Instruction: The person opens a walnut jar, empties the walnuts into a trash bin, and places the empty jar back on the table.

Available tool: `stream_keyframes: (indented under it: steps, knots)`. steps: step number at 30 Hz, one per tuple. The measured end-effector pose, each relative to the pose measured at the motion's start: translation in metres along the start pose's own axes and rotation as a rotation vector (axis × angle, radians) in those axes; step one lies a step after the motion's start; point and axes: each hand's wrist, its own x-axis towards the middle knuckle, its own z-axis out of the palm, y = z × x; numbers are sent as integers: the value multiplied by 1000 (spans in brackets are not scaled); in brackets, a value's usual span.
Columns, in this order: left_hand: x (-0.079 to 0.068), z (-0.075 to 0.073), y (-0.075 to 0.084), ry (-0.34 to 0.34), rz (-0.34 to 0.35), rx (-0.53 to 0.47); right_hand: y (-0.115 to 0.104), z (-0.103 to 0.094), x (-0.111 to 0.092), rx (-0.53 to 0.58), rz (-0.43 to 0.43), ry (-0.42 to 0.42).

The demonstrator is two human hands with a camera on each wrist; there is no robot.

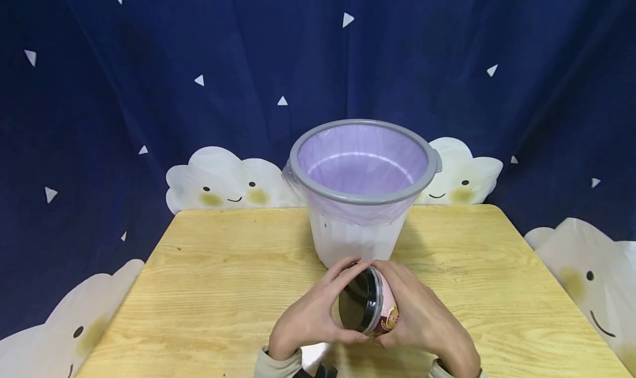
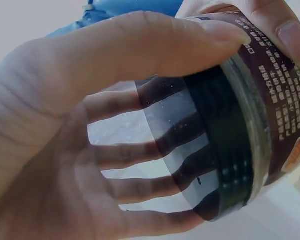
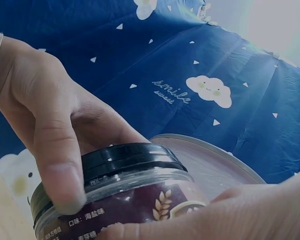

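Above the near part of the table, my two hands hold a clear jar [image 1: 386, 306] with a pink and maroon label, tipped on its side. Its black lid [image 1: 354, 301] points left. My left hand [image 1: 315, 312] is curled about the lid end, and in the left wrist view its thumb crosses the lid rim [image 2: 225, 135] onto the label. Its other fingers show through a see-through dark part of the lid. My right hand [image 1: 422, 306] grips the labelled body [image 3: 135, 207]. The jar's contents are hidden.
Just beyond my hands, a white bin [image 1: 350, 240] with a grey rim and a lilac liner stands on the wooden table [image 1: 228, 273]. A dark blue curtain [image 1: 238, 63] with white triangles and smiling clouds hangs behind and at both sides.
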Motion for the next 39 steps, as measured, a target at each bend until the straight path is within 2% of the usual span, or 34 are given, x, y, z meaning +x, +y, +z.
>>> stream_keyframes:
  steps: [6, 13, 19, 26, 31, 39]
  knots:
    - [-1, 0, 0, 25, 19, -1, -1, 0, -1, 16, 4, -6]
    - [-3, 1, 0, -3, 16, 9, -2, 1, -1, 21, 10, -19]
    - [-4, 1, -1, 14, -6, -2, -2, 3, -2, 14, 5, -19]
    - [-4, 2, -3, -4, 25, 13, -2, 4, -4, 7, 28, -24]
    - [-2, 1, -3, 3, -3, 12, 0, 2, -2, 18, 22, -13]
    - [-1, 1, -4, 26, -11, 21, 1, 1, -1, 22, 9, -11]
